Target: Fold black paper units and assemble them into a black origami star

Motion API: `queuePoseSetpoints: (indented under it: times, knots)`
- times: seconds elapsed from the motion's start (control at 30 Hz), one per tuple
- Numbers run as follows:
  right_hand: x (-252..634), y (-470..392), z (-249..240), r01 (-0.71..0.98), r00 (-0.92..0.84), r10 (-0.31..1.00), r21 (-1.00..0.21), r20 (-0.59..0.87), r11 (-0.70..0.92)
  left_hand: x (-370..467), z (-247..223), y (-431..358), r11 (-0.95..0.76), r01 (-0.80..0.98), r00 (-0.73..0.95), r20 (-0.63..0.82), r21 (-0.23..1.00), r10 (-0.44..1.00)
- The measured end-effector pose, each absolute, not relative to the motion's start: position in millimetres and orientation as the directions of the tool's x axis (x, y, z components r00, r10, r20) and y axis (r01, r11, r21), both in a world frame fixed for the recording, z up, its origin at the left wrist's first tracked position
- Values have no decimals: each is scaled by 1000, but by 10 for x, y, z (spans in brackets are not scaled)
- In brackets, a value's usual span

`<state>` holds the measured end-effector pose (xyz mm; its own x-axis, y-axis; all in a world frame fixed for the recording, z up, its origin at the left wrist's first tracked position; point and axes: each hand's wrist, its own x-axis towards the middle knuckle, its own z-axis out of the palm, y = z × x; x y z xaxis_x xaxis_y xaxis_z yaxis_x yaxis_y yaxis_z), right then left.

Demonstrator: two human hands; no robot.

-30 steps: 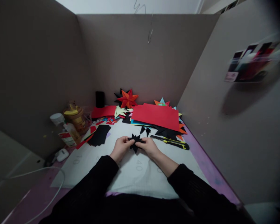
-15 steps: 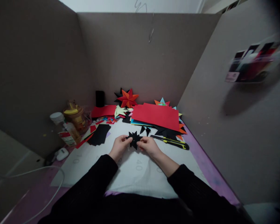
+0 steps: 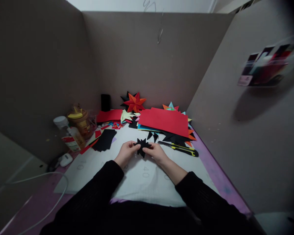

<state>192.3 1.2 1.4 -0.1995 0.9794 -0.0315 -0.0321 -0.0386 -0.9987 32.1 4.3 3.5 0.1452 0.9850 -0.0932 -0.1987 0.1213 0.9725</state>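
Observation:
A small black paper star (image 3: 143, 150) with many points is held up between my two hands, over the white mat. My left hand (image 3: 127, 152) pinches its left side, thumb toward the centre. On the other side my right hand (image 3: 157, 153) grips it, with the thumb on the front face. The fingers behind the star are partly hidden. Just beyond my right hand lie small black folded pieces (image 3: 153, 135). A black and yellow utility knife (image 3: 180, 148) rests to the right of that hand.
Red paper sheets (image 3: 164, 120) lie stacked at the back, beside a red and orange star (image 3: 135, 102). Black paper strips (image 3: 105, 140) are at left. A bottle (image 3: 72, 135), a yellow-lidded jar (image 3: 79, 122) and a white cable (image 3: 66, 186) line the left side. Grey panels (image 3: 147, 62) enclose the table.
My right thumb and fingers have shifted slightly on the black star, and the star has turned a little. Both hands keep their hold. The camera view has moved slightly.

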Motion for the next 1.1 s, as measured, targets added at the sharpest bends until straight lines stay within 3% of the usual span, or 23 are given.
queuePoseSetpoints:
  times: [0.3,0.57,0.83,0.97,1.1]
  knots:
    - [1894,10,-36,91,-128,992,-996,-9,3,365,11,34,149,-212,168,-114,966,979]
    - [1896,-11,-44,-22,-137,990,-999,28,26,334,39,16,141,-184,209,-101,973,973]
    - [1908,-8,-20,84,-159,987,-996,18,32,326,-6,28,66,-105,173,-47,992,984]
    - [1941,17,-29,127,-97,995,-991,38,50,310,49,12,-78,-44,132,83,996,988]
    - [1977,34,-12,145,-75,997,-989,21,32,276,108,-16,-277,153,139,256,949,956]
